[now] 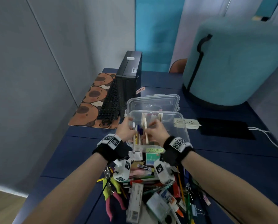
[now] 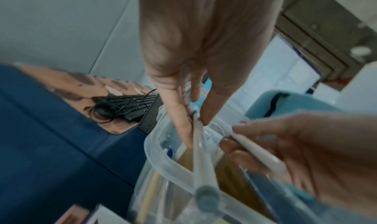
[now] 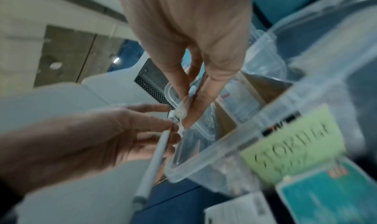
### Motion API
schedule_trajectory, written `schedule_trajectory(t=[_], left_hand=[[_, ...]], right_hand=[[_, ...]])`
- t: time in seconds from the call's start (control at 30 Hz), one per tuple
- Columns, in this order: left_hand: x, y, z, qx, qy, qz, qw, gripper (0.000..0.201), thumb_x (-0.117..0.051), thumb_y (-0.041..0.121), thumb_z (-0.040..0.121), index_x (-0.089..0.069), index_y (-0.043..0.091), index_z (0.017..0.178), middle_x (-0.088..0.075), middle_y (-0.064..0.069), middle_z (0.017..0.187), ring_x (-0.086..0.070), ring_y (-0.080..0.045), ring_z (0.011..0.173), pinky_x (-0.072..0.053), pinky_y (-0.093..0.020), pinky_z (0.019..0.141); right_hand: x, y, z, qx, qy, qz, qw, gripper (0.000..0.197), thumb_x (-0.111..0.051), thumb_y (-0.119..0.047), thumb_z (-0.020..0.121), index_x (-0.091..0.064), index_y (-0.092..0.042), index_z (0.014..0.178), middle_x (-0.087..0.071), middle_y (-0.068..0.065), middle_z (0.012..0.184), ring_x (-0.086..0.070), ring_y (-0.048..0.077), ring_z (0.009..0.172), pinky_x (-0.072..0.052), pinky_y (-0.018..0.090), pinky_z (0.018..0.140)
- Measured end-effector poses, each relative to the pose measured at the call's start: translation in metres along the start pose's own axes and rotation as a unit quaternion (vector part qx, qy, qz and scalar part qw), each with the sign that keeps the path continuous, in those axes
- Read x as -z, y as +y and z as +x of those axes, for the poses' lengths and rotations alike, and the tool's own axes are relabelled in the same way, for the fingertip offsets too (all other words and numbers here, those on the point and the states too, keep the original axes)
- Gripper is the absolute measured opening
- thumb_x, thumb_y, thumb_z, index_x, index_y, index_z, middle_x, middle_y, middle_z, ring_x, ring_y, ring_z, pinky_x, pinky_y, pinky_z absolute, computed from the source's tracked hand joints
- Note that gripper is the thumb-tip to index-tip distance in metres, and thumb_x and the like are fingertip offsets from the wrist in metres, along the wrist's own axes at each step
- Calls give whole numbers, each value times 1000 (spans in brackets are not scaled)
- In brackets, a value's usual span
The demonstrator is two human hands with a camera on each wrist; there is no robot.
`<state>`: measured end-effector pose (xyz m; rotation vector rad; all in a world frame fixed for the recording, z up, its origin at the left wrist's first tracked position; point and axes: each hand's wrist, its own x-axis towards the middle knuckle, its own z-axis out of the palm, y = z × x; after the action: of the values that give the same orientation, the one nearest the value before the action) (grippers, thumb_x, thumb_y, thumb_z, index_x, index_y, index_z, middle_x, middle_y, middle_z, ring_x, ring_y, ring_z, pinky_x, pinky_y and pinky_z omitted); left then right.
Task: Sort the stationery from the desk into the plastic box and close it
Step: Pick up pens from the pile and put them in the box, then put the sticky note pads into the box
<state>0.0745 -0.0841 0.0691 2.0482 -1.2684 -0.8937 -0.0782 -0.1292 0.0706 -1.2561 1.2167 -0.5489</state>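
A clear plastic box [image 1: 181, 126] with wooden dividers stands on the blue desk, a green label [image 3: 293, 140] on its near wall. Both hands hover over its near left part. My left hand [image 1: 130, 128] pinches the top of a white pen [image 2: 199, 146], which points down across the box rim [image 2: 169, 166]. My right hand [image 1: 151, 128] pinches a second pale pen [image 1: 145, 133]; the right wrist view shows that pen [image 3: 190, 98] end-on between thumb and finger. Several pens stand inside the box. A heap of loose stationery [image 1: 151, 191] lies under my wrists.
The box's clear lid [image 1: 152, 101] lies just behind it. Left of it are a black keyboard [image 1: 110, 101] on a patterned mat and a black computer case [image 1: 129, 75]. A white power strip [image 1: 186, 122] lies to the right, a teal bag [image 1: 232, 65] behind.
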Motion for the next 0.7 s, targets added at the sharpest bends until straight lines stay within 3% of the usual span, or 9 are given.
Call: schedule_trajectory(t=[0.1,0.17,0.27,0.37,0.5,0.6,0.7], left_hand=[[-4,7,18,-5,-19,114,993,43,-59,10,83,-43,19,122,-65,-14,105,-64,-31,95,-52,-34,77],[-3,8,28,10,-30,140,990,41,-58,10,84,-43,17,122,-64,-15,111,-64,-32,98,-54,-34,79],[-4,9,36,29,-34,143,989,42,-59,9,86,-45,12,125,-62,-16,115,-64,-33,101,-54,-38,85],[-5,8,38,31,-52,127,990,29,-56,7,89,-57,3,118,-66,-19,107,-68,-33,95,-56,-43,84],[-5,-5,30,30,-41,95,994,25,-50,0,84,-65,2,104,-69,-22,99,-69,-36,93,-58,-46,80],[-4,-22,12,12,-34,60,998,24,-52,10,87,-62,12,109,-67,-18,106,-67,-35,93,-56,-45,82],[-9,-28,-25,-71,43,89,993,13,-51,19,92,-59,20,102,-64,0,89,-62,-21,78,-50,-31,72]], right_hand=[[-10,-11,23,30,18,-158,987,18,-61,-7,90,-53,-19,80,-68,10,91,-71,28,86,-60,43,77],[-16,-11,36,25,23,-224,974,25,-61,-5,89,-56,-22,72,-71,12,94,-71,27,89,-59,41,80],[-22,-11,44,33,25,-298,954,14,-58,-3,89,-67,-13,85,-70,10,99,-68,25,93,-56,33,84],[-29,-16,39,50,0,-360,932,18,-55,-5,92,-69,-5,102,-68,11,101,-66,25,93,-52,28,76],[-28,-12,21,71,-26,-380,922,18,-55,-9,90,-71,-6,99,-70,12,100,-67,27,93,-55,34,81],[-15,-3,-4,113,-45,-363,924,20,-54,-11,92,-71,-8,103,-70,10,104,-66,23,90,-55,35,84],[4,12,-33,109,-76,-276,952,16,-55,-19,95,-66,-11,104,-67,4,96,-64,13,71,-54,23,57]])
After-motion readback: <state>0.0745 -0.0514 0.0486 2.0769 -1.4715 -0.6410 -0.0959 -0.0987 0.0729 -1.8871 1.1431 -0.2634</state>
